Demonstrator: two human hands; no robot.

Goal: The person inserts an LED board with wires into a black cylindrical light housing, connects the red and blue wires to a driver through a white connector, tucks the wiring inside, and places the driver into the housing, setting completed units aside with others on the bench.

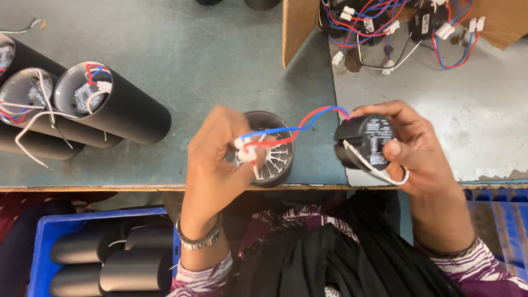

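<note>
Driver module, black and round, pinched in the right hand, lies at three o'clock from the open-mouthed black housing, red and blue wires bridging them, while the left hand grips the white connector over the housing's finned mouth.

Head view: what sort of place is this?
Probably a light-fitting assembly bench: finished black tubes lie on the table, a cardboard box holds wired parts, and a blue crate holds more tubes.

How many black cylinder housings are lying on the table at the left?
4 show: one nearest the hands, one behind it, one at the left edge, one lowest. More may lie beyond the frame.
</note>
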